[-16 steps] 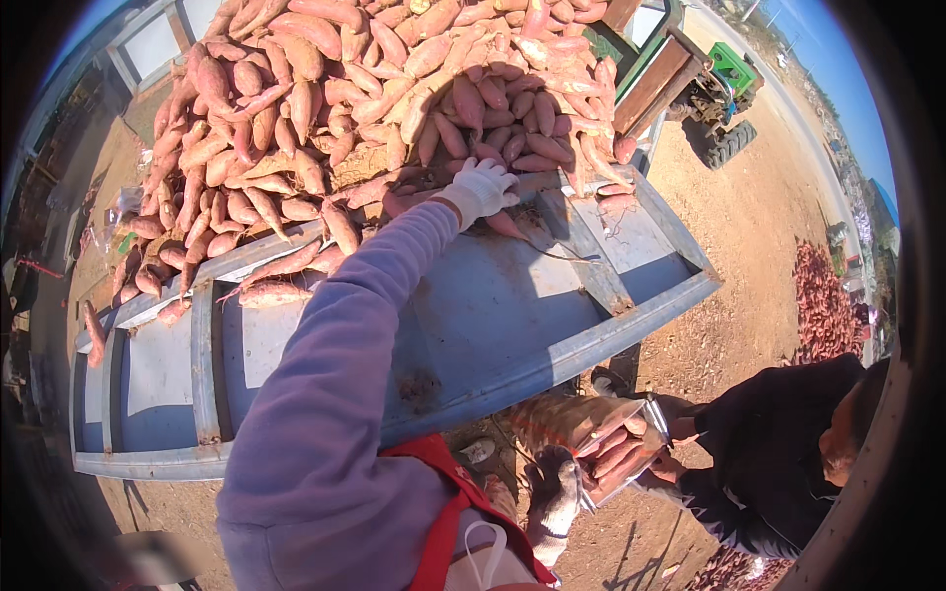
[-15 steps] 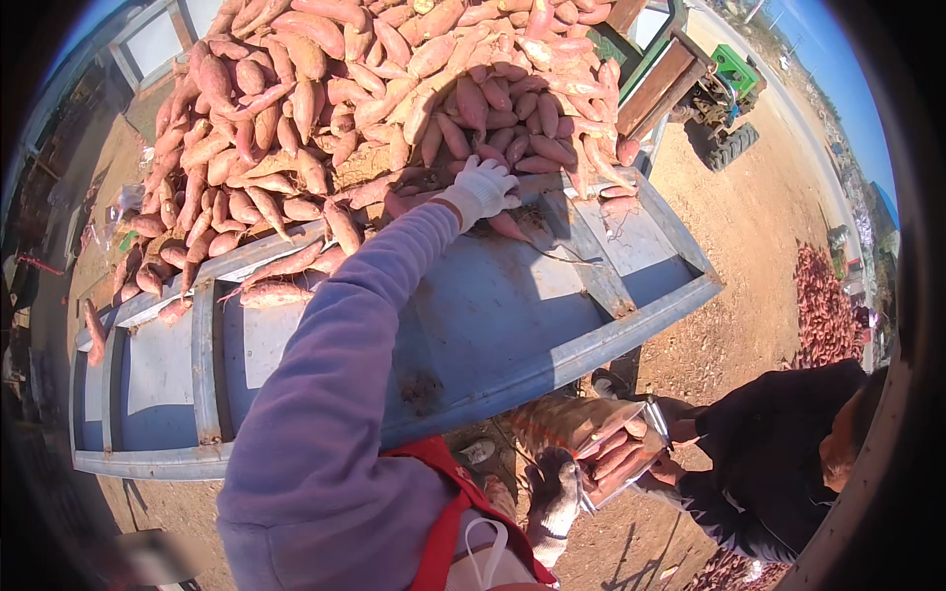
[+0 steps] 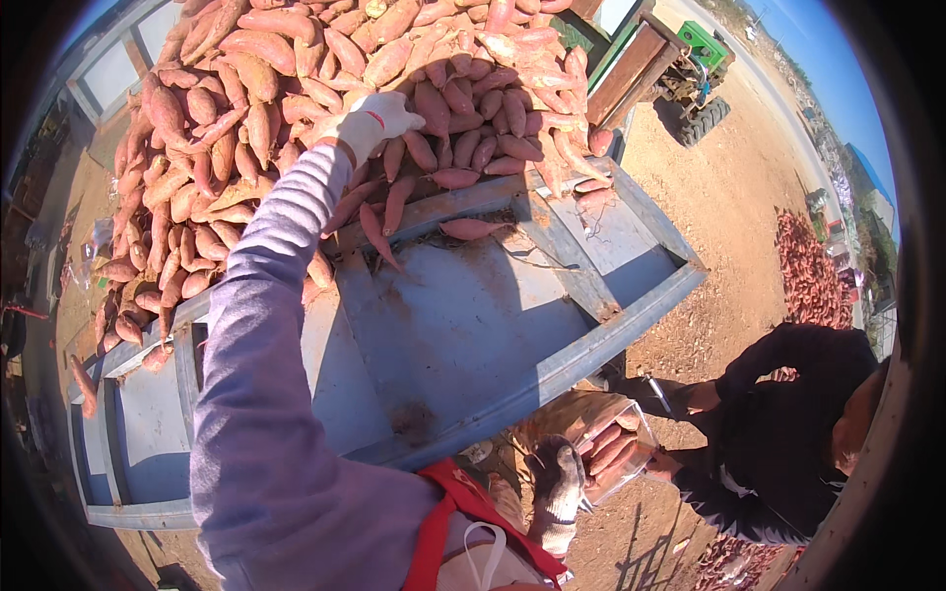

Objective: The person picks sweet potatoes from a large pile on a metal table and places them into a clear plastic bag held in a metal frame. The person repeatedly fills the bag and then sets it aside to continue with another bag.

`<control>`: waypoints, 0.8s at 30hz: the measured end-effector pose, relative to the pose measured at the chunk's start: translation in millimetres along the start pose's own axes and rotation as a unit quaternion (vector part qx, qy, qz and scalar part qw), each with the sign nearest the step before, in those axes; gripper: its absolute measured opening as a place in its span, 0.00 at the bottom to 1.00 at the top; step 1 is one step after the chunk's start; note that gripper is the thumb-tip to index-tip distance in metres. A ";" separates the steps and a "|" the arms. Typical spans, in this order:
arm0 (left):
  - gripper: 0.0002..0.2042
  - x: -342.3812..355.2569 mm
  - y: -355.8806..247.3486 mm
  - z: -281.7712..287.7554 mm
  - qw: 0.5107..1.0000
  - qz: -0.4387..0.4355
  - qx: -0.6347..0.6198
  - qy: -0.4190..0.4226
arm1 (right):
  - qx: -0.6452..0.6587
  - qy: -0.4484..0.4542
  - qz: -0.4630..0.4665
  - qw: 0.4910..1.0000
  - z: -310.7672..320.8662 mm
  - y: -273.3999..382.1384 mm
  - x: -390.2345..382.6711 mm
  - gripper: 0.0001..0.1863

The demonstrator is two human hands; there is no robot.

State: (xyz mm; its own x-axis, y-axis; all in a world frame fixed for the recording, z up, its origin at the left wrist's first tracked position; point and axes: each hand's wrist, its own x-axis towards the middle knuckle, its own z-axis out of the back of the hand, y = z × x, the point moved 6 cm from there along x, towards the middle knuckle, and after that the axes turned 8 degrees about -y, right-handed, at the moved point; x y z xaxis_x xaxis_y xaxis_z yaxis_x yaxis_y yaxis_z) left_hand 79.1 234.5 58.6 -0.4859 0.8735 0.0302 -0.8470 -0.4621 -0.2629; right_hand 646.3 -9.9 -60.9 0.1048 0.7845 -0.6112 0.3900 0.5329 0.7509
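Observation:
My left hand point(image 3: 382, 118), in a white knit glove, reaches onto the large heap of sweet potatoes point(image 3: 266, 54). Its fingers bend down over them, and whether one is gripped is hidden. Low in the picture, my right hand point(image 3: 558, 483), in a white glove with dark fingers, is closed on the near side of a box point(image 3: 631, 448) with clear plastic at its edge. Several sweet potatoes point(image 3: 609, 451) lie inside it. Across the box, a co-worker's hand point(image 3: 662, 465) touches its far side. Their other hand is beside a thin metal thing point(image 3: 658, 396).
The heap rests behind a blue-grey metal panel point(image 3: 463, 325) with raised ribs. A single sweet potato point(image 3: 471, 229) lies on it. The co-worker in dark clothing point(image 3: 788, 433) bends close on the right. Farther off stand a green machine point(image 3: 702, 47) with a wheel and another sweet potato pile point(image 3: 810, 271).
My left hand has moved left and farther up the heap. Sweet potatoes have shifted down at the heap's front edge. The co-worker's upper hand has moved away from the box.

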 end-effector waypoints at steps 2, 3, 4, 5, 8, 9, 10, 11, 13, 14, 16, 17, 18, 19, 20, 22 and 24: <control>0.42 26.0 -14.4 -48.5 0.993 0.070 -0.078 -0.050 | -0.037 0.004 -0.005 0.999 -6.8 -0.4 -4.4 0.21; 0.44 38.3 -19.5 -71.8 0.988 0.076 -0.115 -0.066 | -0.033 0.014 -0.005 0.999 -8.2 -1.6 -8.0 0.20; 0.45 50.2 -19.7 -97.4 0.979 0.113 -0.164 -0.036 | -0.042 0.024 -0.018 0.999 -5.2 -4.0 -12.9 0.20; 0.45 60.0 -21.5 -111.5 0.980 0.113 -0.130 -0.094 | -0.049 0.042 -0.013 0.998 -2.0 -7.1 -17.4 0.20; 0.45 87.1 -10.3 -130.4 0.977 0.041 -0.010 -0.209 | -0.118 -0.015 -0.030 0.992 27.7 -30.6 -21.4 0.17; 0.46 99.3 -4.1 -135.1 0.977 -0.011 0.049 -0.207 | -0.120 -0.027 -0.053 0.991 37.4 -42.2 -19.7 0.17; 0.46 115.7 15.6 -141.0 0.982 0.052 0.012 -0.179 | -0.110 -0.044 -0.070 0.990 49.3 -52.1 -18.4 0.18; 0.43 126.6 37.0 -147.2 0.975 0.121 0.015 -0.186 | -0.106 -0.061 -0.092 0.988 62.6 -61.8 -18.0 0.18; 0.28 151.9 77.7 -161.3 0.969 0.154 -0.174 -0.087 | -0.070 -0.107 -0.108 0.986 90.3 -78.9 -18.9 0.20; 0.15 159.8 90.0 -168.5 0.934 0.122 -0.334 0.025 | -0.035 -0.127 -0.125 0.983 104.8 -88.6 -19.7 0.19; 0.05 161.0 115.2 -158.6 0.856 0.092 -0.508 0.044 | 0.009 -0.169 -0.148 0.975 134.6 -109.0 -20.4 0.18; 0.05 150.6 127.8 -160.6 0.750 0.192 -0.630 0.062 | 0.020 -0.189 -0.152 0.970 151.8 -118.2 -18.4 0.17; 0.05 133.3 122.0 -151.3 0.705 0.186 -0.665 0.164 | 0.038 -0.210 -0.158 0.964 169.6 -127.5 -14.5 0.17; 0.06 110.7 106.2 -139.8 0.653 0.189 -0.688 0.252 | 0.069 -0.234 -0.152 0.958 187.7 -136.7 -10.6 0.18; 0.07 82.4 88.8 -124.5 0.654 0.160 -0.691 0.263 | 0.059 -0.280 -0.125 0.950 210.1 -142.3 -4.6 0.18; 0.09 3.3 26.2 -91.6 0.602 0.140 -0.698 0.363 | 0.058 -0.344 -0.079 0.934 252.4 -153.4 13.8 0.19; 0.11 -80.1 -33.5 -58.4 0.656 0.174 -0.676 0.288 | 0.063 -0.328 -0.021 0.942 293.2 -159.0 42.6 0.24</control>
State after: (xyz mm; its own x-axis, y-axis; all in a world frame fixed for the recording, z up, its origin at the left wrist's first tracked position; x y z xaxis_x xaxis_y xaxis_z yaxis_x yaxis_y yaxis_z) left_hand 158.9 189.0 8.7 -0.1075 0.8441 -0.5254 0.4473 -0.4309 -0.7838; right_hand 857.0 -154.1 -279.7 0.6141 0.3763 -0.6937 0.5077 0.4847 0.7123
